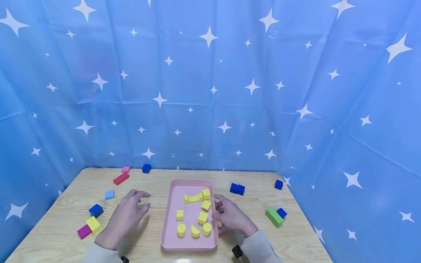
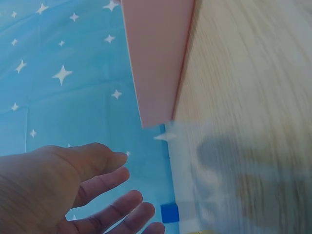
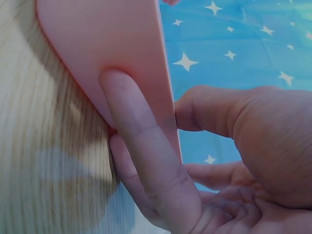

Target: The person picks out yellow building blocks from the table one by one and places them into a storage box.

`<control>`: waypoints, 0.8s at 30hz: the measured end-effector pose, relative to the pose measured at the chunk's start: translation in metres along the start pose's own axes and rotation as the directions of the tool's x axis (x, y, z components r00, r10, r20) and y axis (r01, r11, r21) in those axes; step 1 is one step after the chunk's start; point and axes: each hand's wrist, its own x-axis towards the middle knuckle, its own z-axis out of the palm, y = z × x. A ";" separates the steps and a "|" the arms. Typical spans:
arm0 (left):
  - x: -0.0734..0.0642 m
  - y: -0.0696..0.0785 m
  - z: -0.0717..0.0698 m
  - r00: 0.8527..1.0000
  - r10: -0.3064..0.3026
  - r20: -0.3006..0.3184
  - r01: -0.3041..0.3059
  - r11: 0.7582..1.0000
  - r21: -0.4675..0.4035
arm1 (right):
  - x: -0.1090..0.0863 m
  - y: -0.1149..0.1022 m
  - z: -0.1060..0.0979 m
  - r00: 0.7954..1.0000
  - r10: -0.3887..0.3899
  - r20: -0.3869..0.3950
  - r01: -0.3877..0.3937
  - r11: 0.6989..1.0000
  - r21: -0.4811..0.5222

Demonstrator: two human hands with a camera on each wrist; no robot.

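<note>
One grip (image 1: 232, 216) (right) holds the pink tray (image 1: 191, 210).

room to pass between left fingers (image 1: 143, 194) and pink tray (image 1: 177, 194); right fingers (image 3: 132, 109) block tray's right side.

- A light wood-grain table (image 1: 306, 239) is being used as the support.
- A pink tray (image 1: 174, 202) is being borne near its middle.
- At the left, a purple block (image 1: 84, 232), a yellow block (image 1: 94, 225), a dark blue block (image 1: 96, 210) and a light blue block (image 1: 109, 194) are being carried.
- Towards the far left edge, a red bar (image 1: 121, 178), a pink block (image 1: 126, 169) and a blue cube (image 1: 146, 168) are being supported.
- Right of the tray, two adjoining blue blocks (image 1: 234, 188), a lone blue cube (image 1: 279, 184), and a green block (image 1: 274, 217) just beside a small blue block (image 1: 281, 212) are being held up.
</note>
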 end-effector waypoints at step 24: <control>0.010 -0.048 -0.002 0.990 -0.118 0.080 0.114 0.992 0.059 | -0.002 -0.002 0.001 1.000 -0.007 0.000 0.007 1.000 -0.012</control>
